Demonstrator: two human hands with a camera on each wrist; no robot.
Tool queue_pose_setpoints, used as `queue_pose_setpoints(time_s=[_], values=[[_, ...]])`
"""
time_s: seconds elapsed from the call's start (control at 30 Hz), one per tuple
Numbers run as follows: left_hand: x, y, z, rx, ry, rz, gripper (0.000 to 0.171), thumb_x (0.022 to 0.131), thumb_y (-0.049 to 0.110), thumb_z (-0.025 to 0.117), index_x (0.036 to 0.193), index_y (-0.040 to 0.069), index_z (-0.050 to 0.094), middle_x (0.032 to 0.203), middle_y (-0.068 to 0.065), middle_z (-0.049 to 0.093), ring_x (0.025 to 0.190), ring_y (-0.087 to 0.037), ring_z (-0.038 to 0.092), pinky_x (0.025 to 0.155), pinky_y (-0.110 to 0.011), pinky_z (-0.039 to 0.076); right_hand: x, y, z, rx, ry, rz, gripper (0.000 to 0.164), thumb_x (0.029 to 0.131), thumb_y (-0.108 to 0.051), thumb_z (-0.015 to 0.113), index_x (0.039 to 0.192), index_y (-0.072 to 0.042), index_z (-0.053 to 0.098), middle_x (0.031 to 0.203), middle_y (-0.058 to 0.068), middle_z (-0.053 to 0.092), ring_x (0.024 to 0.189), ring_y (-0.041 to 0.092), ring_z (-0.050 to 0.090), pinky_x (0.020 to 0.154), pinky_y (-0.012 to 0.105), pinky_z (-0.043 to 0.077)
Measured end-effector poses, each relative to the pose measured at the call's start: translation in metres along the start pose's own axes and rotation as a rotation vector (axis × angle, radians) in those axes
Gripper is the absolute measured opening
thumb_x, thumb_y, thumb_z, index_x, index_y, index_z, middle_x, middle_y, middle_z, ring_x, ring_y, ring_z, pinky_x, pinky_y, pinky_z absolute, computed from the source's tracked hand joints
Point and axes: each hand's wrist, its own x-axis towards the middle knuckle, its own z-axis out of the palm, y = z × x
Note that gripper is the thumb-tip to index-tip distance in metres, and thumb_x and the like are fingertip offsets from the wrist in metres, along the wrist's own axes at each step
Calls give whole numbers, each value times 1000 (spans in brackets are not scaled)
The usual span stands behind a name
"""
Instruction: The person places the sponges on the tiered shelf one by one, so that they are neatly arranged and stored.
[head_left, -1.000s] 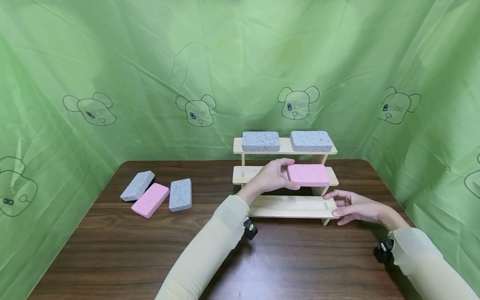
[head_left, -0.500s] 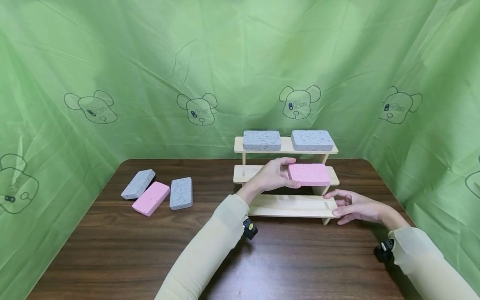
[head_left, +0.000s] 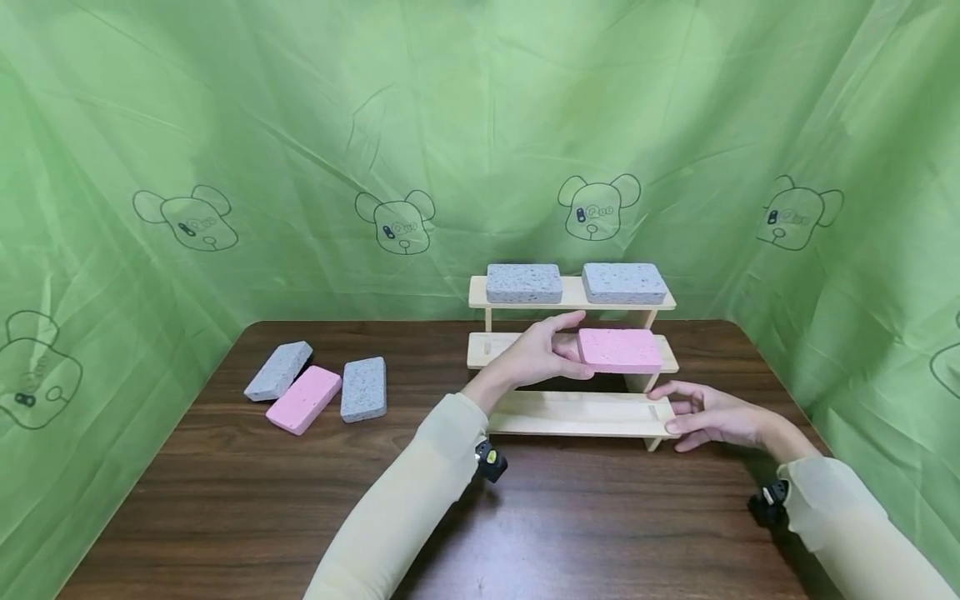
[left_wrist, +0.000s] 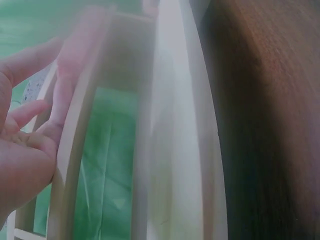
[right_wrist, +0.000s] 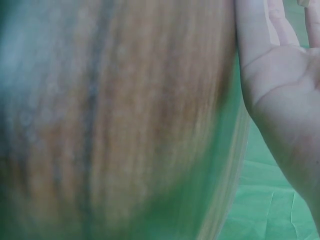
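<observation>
- A pink sponge (head_left: pixel 619 351) sits on a wooden stand's (head_left: pixel 572 292) middle step (head_left: pixel 504 346), right side.
- The left hand (head_left: pixel 534 356) spreads relaxed fingers beside it; only the left wrist view shows the palm side.
- The right hand (head_left: pixel 716 414) pinches the bottom step (head_left: pixel 577 414).
- The green curtain (head_left: pixel 300 67) bears animal-face outlines (head_left: pixel 403 237), their lettering (head_left: pixel 600 213) too small to read.

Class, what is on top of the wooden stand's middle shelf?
On the middle shelf, a pink block sits toward the right, with the left hand beside its left edge. The hand hides part of the shelf; the wood beneath the block is covered.
</observation>
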Motion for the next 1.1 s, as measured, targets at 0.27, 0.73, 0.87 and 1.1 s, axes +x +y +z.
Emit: queue_pose_setpoints(time_s=[0.27,0.73,0.87,1.1], values=[[-16,1,-18,-8,19,41,84,82,13,87,154,21,45,153,6,48,114,-17,67,96,-30,52,2,2,-1,-17,12,9,46,99,7,51,136,-21,51,126,17,65,110,32,66,86,56,56],[-53,-6,-57,-108,85,64,72,84,4,83,147,16,51,148,4,51,123,-30,61,95,-35,54,0,-2,-1,-14,0,4,45,99,7,50,135,-20,51,126,15,65,110,31,66,86,56,56],[-63,-9,-69,-123,87,95,70,86,1,80,148,14,50,150,3,49,126,-33,59,96,-36,54,1,0,-3,-18,3,14,47,100,7,49,135,-22,51,126,14,65,110,30,66,87,57,55],[-92,-13,-98,-55,180,106,66,86,2,80,145,12,53,147,-4,52,126,-36,58,93,-37,55,2,2,-4,-16,5,17,47,100,7,49,135,-23,51,126,14,65,110,30,66,87,58,55]])
